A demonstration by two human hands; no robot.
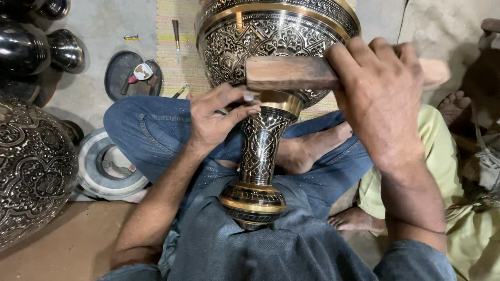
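1. the engraved brass vase lay across the person's lap, foot near, bowl far, so its neck faced up.
2. the left hand pinched a small tool against the neck.
3. the right hand clenched a wooden mallet just above it.

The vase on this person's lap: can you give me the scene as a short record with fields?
Vase: engraved black-and-gold vase, lying across the lap, foot toward the camera
Left hand: left hand pinches a thin tool against the vase neck
Right hand: right hand grips a wooden block above the tool
Nearby: another engraved vessel at left; striped mat beyond the knees
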